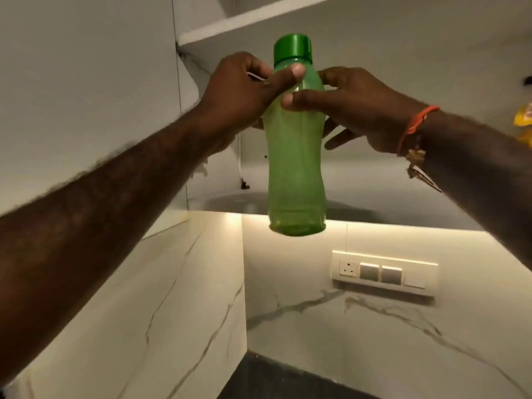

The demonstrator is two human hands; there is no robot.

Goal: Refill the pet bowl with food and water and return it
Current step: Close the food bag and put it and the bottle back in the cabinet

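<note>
A translucent green water bottle [296, 168] with a darker green cap [293, 47] hangs upright in mid-air in front of an open wall cabinet. My left hand [244, 93] grips its neck from the left, thumb across the front just under the cap. From the right, my right hand [362, 110] holds the shoulder of the bottle, thumb in front and fingers behind. The cap is on. No pet bowl is in view.
A white cabinet shelf [230, 27] juts out above the bottle. Below, a lit marble backsplash carries a socket and switch panel [384, 273]. A dark countertop [276, 378] shows at the bottom. A yellow packet [524, 122] sits at the right edge.
</note>
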